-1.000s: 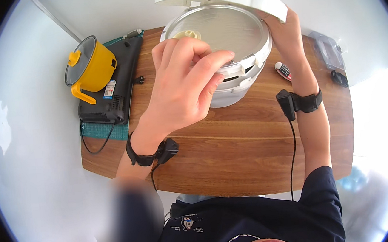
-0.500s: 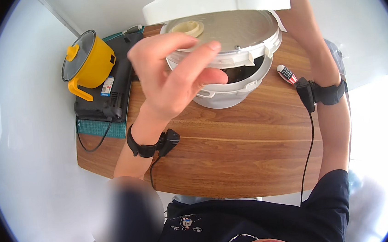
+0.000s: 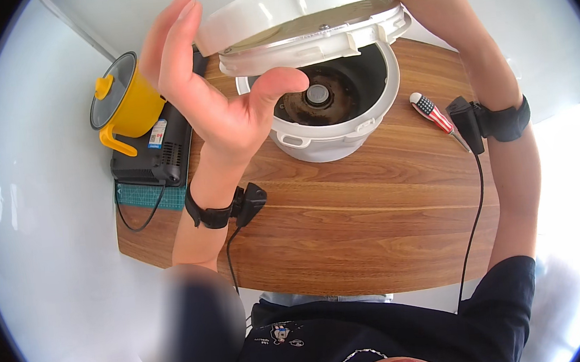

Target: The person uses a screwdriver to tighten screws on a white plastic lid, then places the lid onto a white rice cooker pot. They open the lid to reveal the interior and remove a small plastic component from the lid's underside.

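A white rice cooker [image 3: 332, 146] stands at the back of the table, hinged open. Inside its dark pot bay shows a brown-stained heating plate with a round metal sensor [image 3: 318, 95] in the middle. Above it the inner lid [image 3: 306, 53] is tilted up, and a white outer lid cover [image 3: 302, 1] lies over it, with a gap between them. My right hand [image 3: 430, 3] grips the cover at its right end; its fingertips are partly hidden. At the cover's left end is my left hand [image 3: 221, 108], fingers up and thumb spread wide, holding nothing.
Right of the cooker lies a screwdriver [image 3: 432, 112] with a flag-patterned handle. At the left a yellow pot [image 3: 135, 101] with a glass lid sits on a black appliance [image 3: 147, 162], over a green cutting mat [image 3: 150, 194]. Cables trail from both wrist straps.
The inner lid and outer cover have swung up and back, uncovering the heating plate. My left hand has moved left and its fingers have opened out. My right hand has risen with the cover.
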Demonstrator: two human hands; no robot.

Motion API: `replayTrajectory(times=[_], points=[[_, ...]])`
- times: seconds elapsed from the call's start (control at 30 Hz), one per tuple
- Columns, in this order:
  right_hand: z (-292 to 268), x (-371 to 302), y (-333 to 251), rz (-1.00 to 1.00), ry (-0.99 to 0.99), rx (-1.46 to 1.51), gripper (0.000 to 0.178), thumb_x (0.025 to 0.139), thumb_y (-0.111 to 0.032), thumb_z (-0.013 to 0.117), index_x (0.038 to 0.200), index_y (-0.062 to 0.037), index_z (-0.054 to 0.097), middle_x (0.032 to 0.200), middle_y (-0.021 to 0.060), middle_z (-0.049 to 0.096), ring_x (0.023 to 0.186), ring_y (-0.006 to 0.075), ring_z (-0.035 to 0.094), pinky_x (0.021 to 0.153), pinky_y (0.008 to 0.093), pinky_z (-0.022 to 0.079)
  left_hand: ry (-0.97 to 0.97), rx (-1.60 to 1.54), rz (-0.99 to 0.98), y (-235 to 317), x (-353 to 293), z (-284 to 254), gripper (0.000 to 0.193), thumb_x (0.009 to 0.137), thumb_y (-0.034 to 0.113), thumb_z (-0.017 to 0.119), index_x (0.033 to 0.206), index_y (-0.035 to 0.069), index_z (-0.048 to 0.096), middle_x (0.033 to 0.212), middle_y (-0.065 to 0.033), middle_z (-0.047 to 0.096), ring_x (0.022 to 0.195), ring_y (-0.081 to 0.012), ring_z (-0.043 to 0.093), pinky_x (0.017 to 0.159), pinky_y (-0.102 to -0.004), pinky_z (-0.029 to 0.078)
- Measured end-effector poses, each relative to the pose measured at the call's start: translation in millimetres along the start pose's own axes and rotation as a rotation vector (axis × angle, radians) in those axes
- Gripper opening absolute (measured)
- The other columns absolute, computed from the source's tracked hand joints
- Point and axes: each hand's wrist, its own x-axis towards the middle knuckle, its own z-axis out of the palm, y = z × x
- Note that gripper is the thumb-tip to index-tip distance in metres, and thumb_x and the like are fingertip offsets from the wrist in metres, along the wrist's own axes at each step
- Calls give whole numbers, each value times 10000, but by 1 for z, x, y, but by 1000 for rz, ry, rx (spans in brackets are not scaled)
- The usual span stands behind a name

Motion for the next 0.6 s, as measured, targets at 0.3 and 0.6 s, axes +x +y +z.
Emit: replayTrajectory(times=[0.3,0.6], points=[[-8,-4,-5,-209,-12,-185,239,931,1,663,1156,1,743,1077,122,767,1010,180,707,907,323,559,-61,-18,-67,4,1,6,787,996,619,556,1420,-36,457,1401,-183,533,1216,-267,522,995,-378,464],[-33,12,5,-60,-234,-41,401,865,57,726,1263,11,695,1182,110,738,1083,179,690,979,321,550,-105,-3,-44,2,7,15,677,1085,554,405,1362,-52,528,1261,-171,619,1132,-283,560,919,-370,471]])
